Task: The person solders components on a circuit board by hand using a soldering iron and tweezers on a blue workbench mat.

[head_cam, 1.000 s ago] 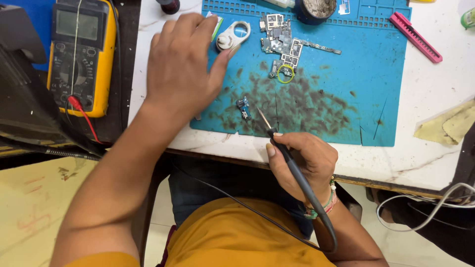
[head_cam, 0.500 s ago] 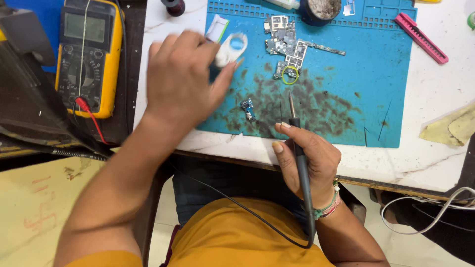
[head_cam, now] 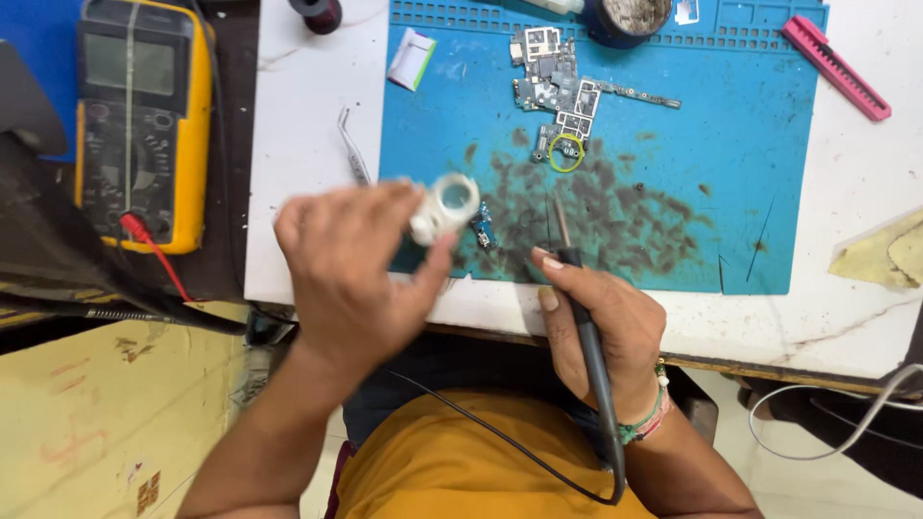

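meter: a yellow meter (head_cam: 144,115) with a grey screen lies at the upper left, a red plug (head_cam: 135,229) stuck in its bottom.
tweezers: thin metal tweezers (head_cam: 352,149) lie on the white table (head_cam: 308,115), just left of the blue mat (head_cam: 750,173).
card: a small white card (head_cam: 411,58) sits in the mat's upper left corner.
pink tool: a long pink tool (head_cam: 834,67) lies at the upper right, partly on the mat.
pot: a round dark pot (head_cam: 630,17) stands at the top edge.
cloth: a yellowish cloth (head_cam: 885,255) lies at the right edge.
wire: a white wire (head_cam: 836,423) curls at the lower right.
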